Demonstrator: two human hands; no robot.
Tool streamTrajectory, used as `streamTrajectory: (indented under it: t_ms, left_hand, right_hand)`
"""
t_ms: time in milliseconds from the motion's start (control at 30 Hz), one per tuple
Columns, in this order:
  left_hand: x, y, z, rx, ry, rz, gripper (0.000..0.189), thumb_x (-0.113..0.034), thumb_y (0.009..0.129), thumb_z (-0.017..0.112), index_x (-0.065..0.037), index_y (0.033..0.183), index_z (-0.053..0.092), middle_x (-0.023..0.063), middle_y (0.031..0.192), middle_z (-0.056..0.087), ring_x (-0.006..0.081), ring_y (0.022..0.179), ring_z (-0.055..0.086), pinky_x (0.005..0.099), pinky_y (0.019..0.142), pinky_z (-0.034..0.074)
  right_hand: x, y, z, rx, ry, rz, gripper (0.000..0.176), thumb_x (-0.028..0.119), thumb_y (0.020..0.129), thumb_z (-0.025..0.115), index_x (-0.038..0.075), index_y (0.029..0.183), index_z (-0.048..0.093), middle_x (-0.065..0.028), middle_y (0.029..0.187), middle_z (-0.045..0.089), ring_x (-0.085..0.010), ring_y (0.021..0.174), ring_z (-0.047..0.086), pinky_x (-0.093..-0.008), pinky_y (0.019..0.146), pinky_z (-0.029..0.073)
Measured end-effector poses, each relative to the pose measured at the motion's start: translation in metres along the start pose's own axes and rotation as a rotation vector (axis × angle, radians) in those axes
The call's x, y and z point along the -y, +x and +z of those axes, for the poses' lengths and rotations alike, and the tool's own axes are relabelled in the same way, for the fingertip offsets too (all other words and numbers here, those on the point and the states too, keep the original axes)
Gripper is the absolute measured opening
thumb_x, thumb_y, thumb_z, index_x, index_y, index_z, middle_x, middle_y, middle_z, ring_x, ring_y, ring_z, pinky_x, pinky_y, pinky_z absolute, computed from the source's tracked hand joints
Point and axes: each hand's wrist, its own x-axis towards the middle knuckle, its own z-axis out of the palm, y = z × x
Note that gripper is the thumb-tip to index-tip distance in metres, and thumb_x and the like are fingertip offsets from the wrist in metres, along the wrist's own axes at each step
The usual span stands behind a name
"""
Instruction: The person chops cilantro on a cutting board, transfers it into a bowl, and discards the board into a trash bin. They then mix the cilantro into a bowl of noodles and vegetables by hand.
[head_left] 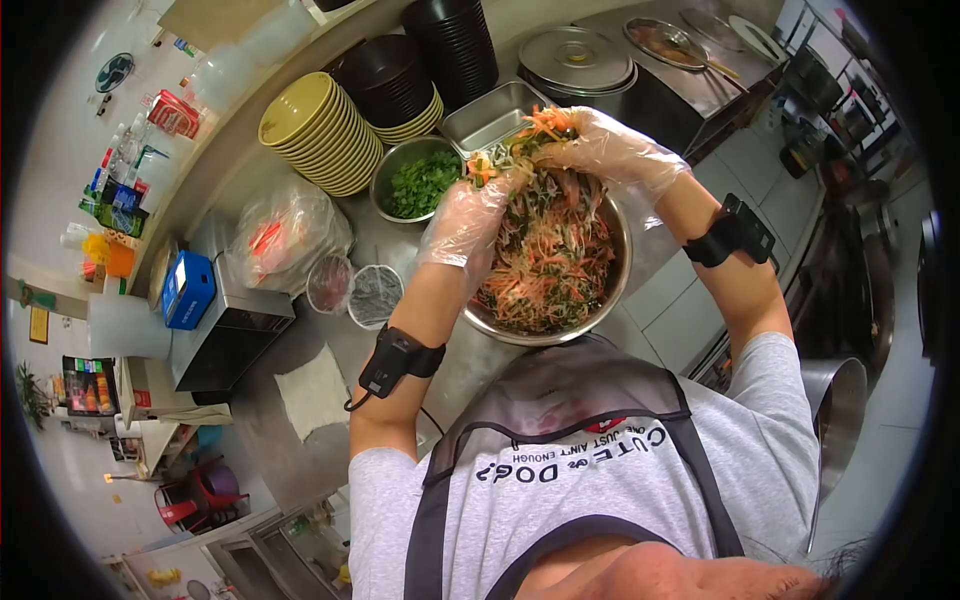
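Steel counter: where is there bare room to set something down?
Free: the counter between the pale cloth and left forearm, plus a narrow strip right of the mixing bowl. Far side crowded: yellow bowls, greens bowl, metal tray.

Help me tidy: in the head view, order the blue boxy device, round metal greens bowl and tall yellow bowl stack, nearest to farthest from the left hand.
1. Round metal greens bowl, beside the left hand
2. Yellow bowl stack, upper left
3. Blue boxy device, farther left

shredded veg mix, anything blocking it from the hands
Nothing visible but clear gloves: the left hand and right hand hold some of the shredded mix; the bowl of greens stands off to the left.
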Motion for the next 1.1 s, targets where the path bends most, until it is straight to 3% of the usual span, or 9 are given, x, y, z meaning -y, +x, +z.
streamTrajectory:
  t_ms: [267, 400, 667, 733, 800, 833, 867, 967, 1100]
  left_hand:
    - [0.000, 0.017, -0.012, 0.049, 0.335, 0.057, 0.033, -0.024, 0.095, 0.066, -0.004, 0.121, 0.063, 0.0036, 0.110, 0.066, 0.0127, 0.100, 0.061, 0.0303, 0.087, 0.048]
    - [-0.013, 0.002, -0.006, 0.171, 0.686, 0.070, 0.032, -0.023, 0.091, 0.070, -0.006, 0.118, 0.065, 0.0026, 0.106, 0.067, 0.0120, 0.097, 0.061, 0.0309, 0.088, 0.048]
    - [0.047, 0.060, -0.058, 0.333, 1.476, -0.049, 0.048, -0.017, 0.082, 0.065, -0.010, 0.129, 0.064, 0.0204, 0.112, 0.069, 0.0299, 0.108, 0.066, 0.0376, 0.094, 0.050]
    - [0.083, 0.088, -0.083, 0.280, 1.404, -0.102, 0.049, -0.018, 0.083, 0.064, -0.010, 0.132, 0.061, 0.0214, 0.115, 0.069, 0.0306, 0.107, 0.067, 0.0374, 0.093, 0.051]
    - [0.130, 0.116, -0.113, 0.008, 1.393, -0.111, 0.050, -0.021, 0.086, 0.064, -0.008, 0.134, 0.058, 0.0197, 0.114, 0.069, 0.0293, 0.102, 0.067, 0.0379, 0.090, 0.052]
    - [0.187, 0.151, -0.156, 0.033, 0.974, -0.282, 0.051, -0.030, 0.091, 0.064, -0.006, 0.136, 0.056, 0.0152, 0.113, 0.070, 0.0266, 0.098, 0.066, 0.0386, 0.087, 0.051]
    - [0.155, 0.109, -0.128, 0.049, 0.570, -0.349, 0.056, -0.041, 0.094, 0.063, -0.005, 0.136, 0.056, 0.0125, 0.112, 0.069, 0.0244, 0.094, 0.064, 0.0402, 0.084, 0.051]
    - [0.169, 0.122, -0.131, -0.006, 0.920, -0.517, 0.060, -0.050, 0.095, 0.060, -0.005, 0.135, 0.057, 0.0128, 0.116, 0.069, 0.0256, 0.098, 0.064, 0.0397, 0.088, 0.051]
    - [0.182, 0.114, -0.109, -0.076, 0.253, -0.679, 0.074, -0.061, 0.092, 0.060, -0.001, 0.135, 0.054, 0.0128, 0.130, 0.063, 0.0259, 0.115, 0.059, 0.0424, 0.098, 0.049]
  right_hand:
    - [0.006, -0.011, 0.001, -0.147, -0.388, -0.020, 0.039, 0.031, 0.088, 0.069, 0.001, 0.113, 0.068, -0.0088, 0.093, 0.072, -0.0132, 0.081, 0.063, -0.0292, 0.078, 0.051]
    - [-0.005, -0.010, 0.001, 0.030, -0.438, 0.050, 0.036, -0.001, 0.080, 0.059, 0.003, 0.115, 0.066, -0.0076, 0.096, 0.072, -0.0157, 0.087, 0.063, -0.0321, 0.082, 0.052]
    - [-0.090, -0.019, 0.020, 0.278, -0.388, 0.574, 0.034, 0.016, 0.080, 0.066, 0.007, 0.113, 0.069, -0.0131, 0.080, 0.069, -0.0218, 0.065, 0.067, -0.0375, 0.060, 0.056]
    - [-0.110, -0.023, 0.025, 0.232, -0.388, 0.771, 0.034, 0.018, 0.081, 0.068, 0.009, 0.114, 0.070, -0.0126, 0.080, 0.068, -0.0255, 0.069, 0.069, -0.0401, 0.062, 0.058]
    - [-0.130, -0.038, 0.036, 0.334, -0.633, 0.517, 0.041, 0.022, 0.083, 0.069, 0.011, 0.123, 0.066, -0.0126, 0.083, 0.070, -0.0281, 0.082, 0.072, -0.0415, 0.068, 0.059]
    - [-0.126, -0.040, 0.041, 0.423, -0.698, 0.605, 0.054, 0.038, 0.088, 0.070, 0.012, 0.133, 0.059, -0.0169, 0.096, 0.071, -0.0286, 0.090, 0.071, -0.0395, 0.071, 0.058]
    - [-0.143, -0.035, 0.048, 0.152, -0.178, 0.962, 0.070, 0.055, 0.089, 0.066, 0.010, 0.141, 0.052, -0.0234, 0.113, 0.068, -0.0303, 0.104, 0.067, -0.0414, 0.082, 0.056]
    - [-0.191, -0.030, 0.079, -0.145, 0.119, 1.051, 0.076, 0.065, 0.089, 0.061, 0.009, 0.140, 0.053, -0.0237, 0.129, 0.061, -0.0337, 0.116, 0.059, -0.0498, 0.093, 0.049]
    - [-0.210, -0.009, 0.086, -0.372, 0.730, 1.014, 0.077, 0.067, 0.089, 0.059, 0.012, 0.143, 0.051, -0.0142, 0.144, 0.052, -0.0331, 0.130, 0.049, -0.0531, 0.106, 0.039]
